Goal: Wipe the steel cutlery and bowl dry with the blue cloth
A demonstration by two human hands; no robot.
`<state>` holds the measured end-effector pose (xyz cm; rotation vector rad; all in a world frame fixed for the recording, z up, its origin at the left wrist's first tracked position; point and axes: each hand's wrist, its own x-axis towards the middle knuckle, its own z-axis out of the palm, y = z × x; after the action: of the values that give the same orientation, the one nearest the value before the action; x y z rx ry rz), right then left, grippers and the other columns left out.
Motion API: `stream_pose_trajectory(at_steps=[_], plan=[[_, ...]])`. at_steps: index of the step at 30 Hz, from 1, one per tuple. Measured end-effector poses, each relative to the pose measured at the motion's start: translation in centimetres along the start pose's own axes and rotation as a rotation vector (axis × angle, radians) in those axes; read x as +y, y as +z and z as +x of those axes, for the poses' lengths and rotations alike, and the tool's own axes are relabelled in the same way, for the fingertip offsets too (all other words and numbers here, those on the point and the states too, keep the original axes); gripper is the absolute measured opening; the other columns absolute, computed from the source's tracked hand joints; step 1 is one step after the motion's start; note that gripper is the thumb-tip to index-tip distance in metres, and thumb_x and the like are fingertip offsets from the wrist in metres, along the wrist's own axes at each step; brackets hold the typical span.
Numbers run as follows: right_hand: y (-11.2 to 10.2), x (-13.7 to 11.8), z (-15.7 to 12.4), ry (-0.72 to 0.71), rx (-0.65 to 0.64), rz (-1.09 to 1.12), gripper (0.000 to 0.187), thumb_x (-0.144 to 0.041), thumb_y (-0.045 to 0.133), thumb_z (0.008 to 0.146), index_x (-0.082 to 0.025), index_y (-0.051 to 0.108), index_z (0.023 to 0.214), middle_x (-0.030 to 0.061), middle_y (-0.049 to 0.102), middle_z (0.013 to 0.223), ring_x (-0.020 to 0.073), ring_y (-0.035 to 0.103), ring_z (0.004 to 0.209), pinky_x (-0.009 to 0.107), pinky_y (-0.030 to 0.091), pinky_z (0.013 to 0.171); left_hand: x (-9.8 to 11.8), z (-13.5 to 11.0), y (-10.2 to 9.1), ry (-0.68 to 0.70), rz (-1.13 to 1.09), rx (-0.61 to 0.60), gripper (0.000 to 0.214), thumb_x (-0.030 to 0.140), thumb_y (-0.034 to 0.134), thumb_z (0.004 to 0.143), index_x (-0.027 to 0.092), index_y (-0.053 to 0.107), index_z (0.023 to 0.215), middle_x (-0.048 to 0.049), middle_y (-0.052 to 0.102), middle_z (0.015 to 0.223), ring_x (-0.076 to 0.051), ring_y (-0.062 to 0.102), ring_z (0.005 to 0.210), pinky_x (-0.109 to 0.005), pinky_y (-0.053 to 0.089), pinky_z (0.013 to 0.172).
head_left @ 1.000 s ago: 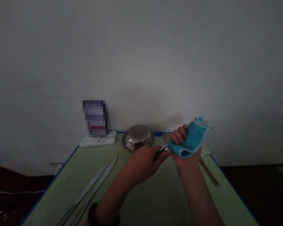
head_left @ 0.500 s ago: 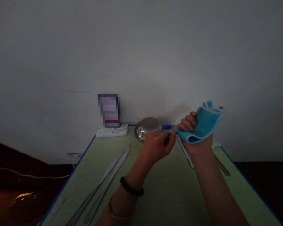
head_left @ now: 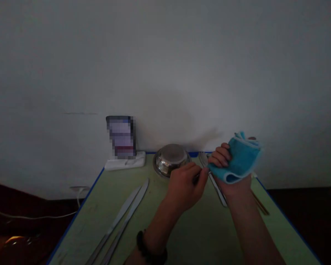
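Observation:
My right hand (head_left: 223,158) is closed around a folded blue cloth (head_left: 244,158) with a pale edge, held above the right side of the table. My left hand (head_left: 186,184) pinches something thin and dark at the cloth's lower left corner; its kind is mostly hidden by the fingers. Just behind my left hand, an upturned metal bowl (head_left: 172,156) rests on the table. Beneath my hands lies a metal fork (head_left: 219,193), its middle partly covered by them.
Two long table knives (head_left: 129,209) lie side by side on the left of the green table (head_left: 198,235). A phone (head_left: 123,138) stands in a white holder (head_left: 125,162) by the wall. Brown chopsticks (head_left: 260,204) lie at the right, partly behind my forearm.
The whole view has shifted, with the table and things lower in the picture. Both hands keep their hold, and the cloth's upper folds have bent down slightly.

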<state>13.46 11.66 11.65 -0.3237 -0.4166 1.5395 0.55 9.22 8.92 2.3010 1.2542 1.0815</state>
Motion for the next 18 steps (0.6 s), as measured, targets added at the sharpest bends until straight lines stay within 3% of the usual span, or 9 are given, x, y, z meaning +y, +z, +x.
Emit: stream_pose_trajectory(at_steps=[5, 8, 12, 18], plan=[[-0.6, 1.2, 0.9, 0.082, 0.291, -0.045, 0.01, -0.024, 0.054, 0.075, -0.018, 0.054, 0.067, -0.0085, 0.051, 0.049, 0.0043, 0.047, 0.04, 0.014, 0.04, 0.04, 0.8, 0.3, -0.9, -0.137, -0.072, -0.327, 0.027, 0.037, 0.037, 0.09, 0.018, 0.055, 0.081, -0.0008, 0.06, 0.068, -0.014, 0.055, 0.061, -0.024, 0.038, 0.056], [-0.1, 2.1, 0.6, 0.102, 0.327, -0.123, 0.012, -0.029, 0.055, 0.076, -0.019, 0.06, 0.071, -0.0034, 0.066, 0.063, 0.0106, 0.061, 0.057, 0.021, 0.05, 0.053, 0.9, 0.1, -1.7, -0.171, -0.1, -0.433, 0.022, 0.032, 0.036, 0.091, 0.019, 0.054, 0.095, 0.0004, 0.061, 0.067, -0.014, 0.057, 0.061, -0.025, 0.041, 0.059], [0.7, 2.1, -0.4, 0.09, 0.292, -0.091, 0.017, -0.031, 0.052, 0.08, -0.02, 0.065, 0.084, -0.0008, 0.071, 0.08, 0.0129, 0.065, 0.076, 0.026, 0.054, 0.068, 1.2, 0.1, -2.5, -0.17, -0.002, -0.437, 0.023, 0.029, 0.035, 0.091, 0.02, 0.055, 0.096, 0.001, 0.062, 0.062, -0.015, 0.059, 0.06, -0.026, 0.042, 0.059], [1.4, 0.1, -1.3, -0.014, 0.293, -0.075, 0.02, -0.029, 0.053, 0.08, -0.021, 0.063, 0.096, 0.0004, 0.07, 0.092, 0.0128, 0.064, 0.087, 0.029, 0.052, 0.077, 2.6, -0.5, -2.7, -0.098, 0.257, -0.377, 0.03, 0.037, 0.031, 0.092, 0.021, 0.056, 0.095, -0.0074, 0.066, 0.09, -0.023, 0.063, 0.078, -0.033, 0.043, 0.065]])
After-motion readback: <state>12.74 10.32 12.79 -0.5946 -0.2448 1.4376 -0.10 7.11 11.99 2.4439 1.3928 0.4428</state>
